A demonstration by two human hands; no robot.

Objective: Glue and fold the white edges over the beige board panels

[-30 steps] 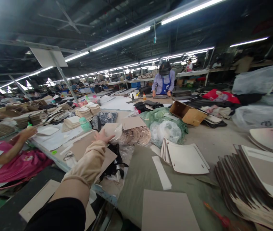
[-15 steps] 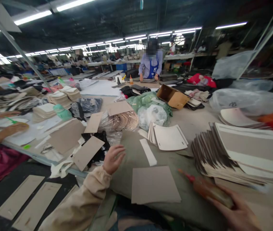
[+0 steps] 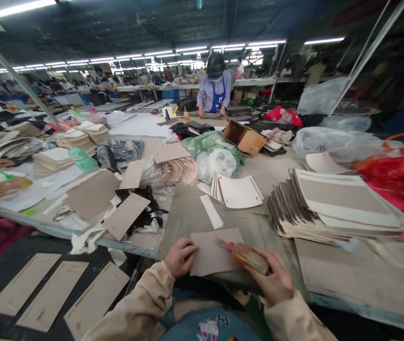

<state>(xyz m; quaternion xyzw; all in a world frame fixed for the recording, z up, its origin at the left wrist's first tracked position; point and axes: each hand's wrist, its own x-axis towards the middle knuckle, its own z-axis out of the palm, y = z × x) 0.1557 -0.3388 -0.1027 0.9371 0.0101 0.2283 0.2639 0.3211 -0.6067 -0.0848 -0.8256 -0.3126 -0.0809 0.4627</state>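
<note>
Gripping rounded translucent bottle (image 3: 250, 258) above flat rectangular sheets (image 3: 211, 255): right fingers (image 3: 274, 260).

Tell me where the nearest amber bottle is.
In the head view, right of lower centre, the amber bottle is in the right hand, its nozzle over the taupe sheets.

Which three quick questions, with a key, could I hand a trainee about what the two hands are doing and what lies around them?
1. Which hand holds the bottle?
2. True or false: the left hand is at the far right corner of the sheets.
3. Multiple choice: what lies on the grey-green cloth just beyond the sheets?
A) a red bag
B) a white strip
C) a brown box

Key:
1. The right hand.
2. False; its fingers are at the left edge of the sheets.
3. B.
</note>
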